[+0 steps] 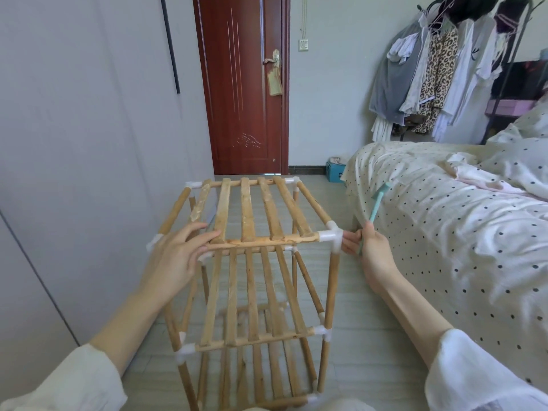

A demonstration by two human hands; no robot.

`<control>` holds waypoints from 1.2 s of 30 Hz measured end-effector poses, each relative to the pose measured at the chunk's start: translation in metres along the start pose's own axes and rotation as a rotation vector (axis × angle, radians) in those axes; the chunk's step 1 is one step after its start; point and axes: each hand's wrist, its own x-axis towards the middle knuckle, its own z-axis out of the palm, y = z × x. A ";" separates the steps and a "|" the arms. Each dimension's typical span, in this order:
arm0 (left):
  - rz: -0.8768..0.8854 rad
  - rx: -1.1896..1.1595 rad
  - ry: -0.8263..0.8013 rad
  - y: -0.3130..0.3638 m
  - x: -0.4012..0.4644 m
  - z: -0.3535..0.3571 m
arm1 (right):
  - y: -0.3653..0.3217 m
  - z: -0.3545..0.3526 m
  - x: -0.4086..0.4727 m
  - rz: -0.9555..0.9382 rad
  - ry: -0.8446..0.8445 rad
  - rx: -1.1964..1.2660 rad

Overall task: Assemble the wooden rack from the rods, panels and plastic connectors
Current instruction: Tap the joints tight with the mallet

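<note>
the left hand (178,256) lies flat-fingered on the rack (252,262) top's near-left corner to steady it, while the right hand (370,250) grips a teal mallet (376,203) beside the near-right connector (332,234).

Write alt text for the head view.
A person's left hand rests on the top panel of a wooden rack, while the right hand holds a teal mallet beside its white corner connector, next to a bed.
</note>
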 end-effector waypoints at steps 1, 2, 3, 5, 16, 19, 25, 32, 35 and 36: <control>-0.080 0.012 0.020 -0.008 -0.001 0.004 | 0.001 0.001 -0.006 0.002 -0.057 0.007; -0.160 0.061 0.008 -0.016 0.000 0.003 | 0.002 0.004 -0.013 0.019 -0.133 0.033; -0.226 0.110 -0.017 -0.023 0.004 0.000 | 0.002 0.007 -0.020 0.044 -0.210 0.069; -0.350 0.164 -0.107 -0.031 0.016 -0.013 | 0.003 0.011 -0.030 0.085 -0.315 0.117; -0.200 -0.256 -0.383 0.072 0.060 -0.008 | 0.027 -0.016 -0.020 0.080 0.055 0.161; -0.177 0.059 -0.669 0.104 0.065 0.002 | 0.036 -0.027 -0.016 0.090 0.134 0.148; -0.099 0.249 -0.652 0.104 0.065 0.011 | 0.040 -0.041 -0.007 0.113 0.144 0.098; -0.046 0.310 -0.572 0.051 0.049 -0.002 | 0.025 -0.049 -0.001 0.026 0.341 0.270; -0.089 0.254 -0.466 0.046 0.042 -0.003 | 0.033 -0.043 -0.001 0.141 0.187 0.249; -0.091 0.237 -0.447 0.046 0.041 -0.003 | 0.033 -0.040 -0.002 0.151 0.144 0.216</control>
